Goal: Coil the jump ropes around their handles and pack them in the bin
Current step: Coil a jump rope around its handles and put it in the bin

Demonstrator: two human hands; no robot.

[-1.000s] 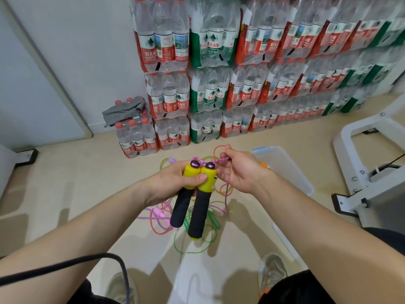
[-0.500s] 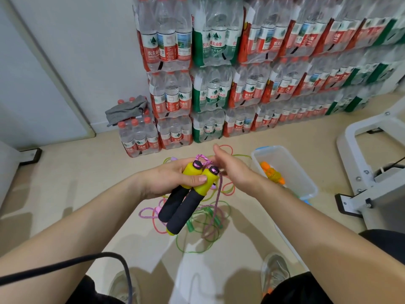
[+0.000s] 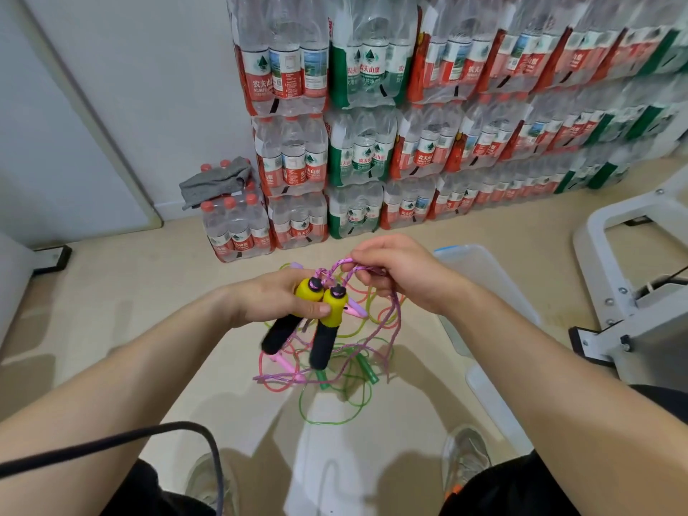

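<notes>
nearest the camera, a black cable (image 3: 111, 439) crosses the lower left, and two shoes (image 3: 465, 459) stand on the floor. above them the left hand (image 3: 268, 299) grips both handles (image 3: 329, 318) of one rope side by side, fingers curled round the yellow tops, thumb pressed across them, black foam ends pointing down. just right of the caps, the right hand (image 3: 398, 273) pinches the pink rope (image 3: 337, 268) between thumb and fingers; the rope rises from the caps to that pinch, then hangs in a long loop to the floor. under the hands lies a tangle of other ropes (image 3: 335, 400), green, pink and orange. the bin (image 3: 484, 270) sits on the floor to the right, partly behind the right forearm. further off, packs of bottles (image 3: 365, 143) are stacked against the wall, a grey cloth (image 3: 216, 182) on the lowest pack.
</notes>
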